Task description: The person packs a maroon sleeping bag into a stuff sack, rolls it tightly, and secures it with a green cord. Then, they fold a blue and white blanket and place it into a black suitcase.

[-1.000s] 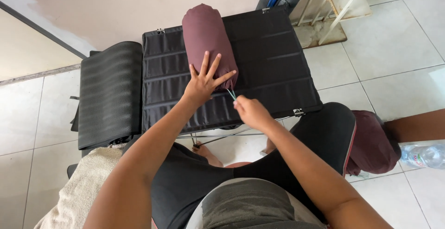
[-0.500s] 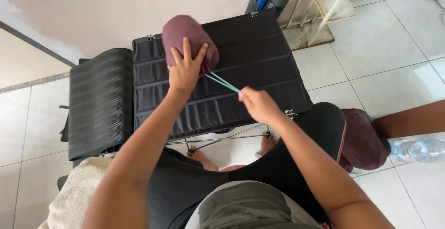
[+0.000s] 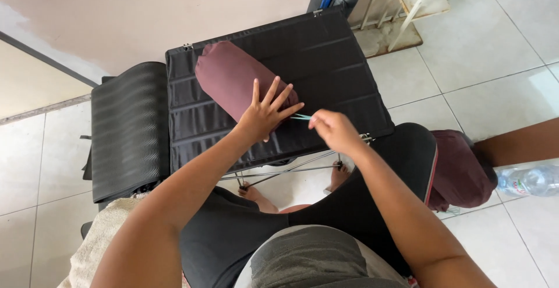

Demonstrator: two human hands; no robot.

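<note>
Fingers of the left hand are spread flat on the near end of a maroon fabric roll, which lies diagonally on a black ribbed folding table. A thin pale-green cord is pinched by the right hand, just beside the roll's end.

We read this as a home interior or porch, pale tiled floor, painted wall, small black folding table, plastic water bottle on floor, white rack legs, bare feet beneath.
</note>
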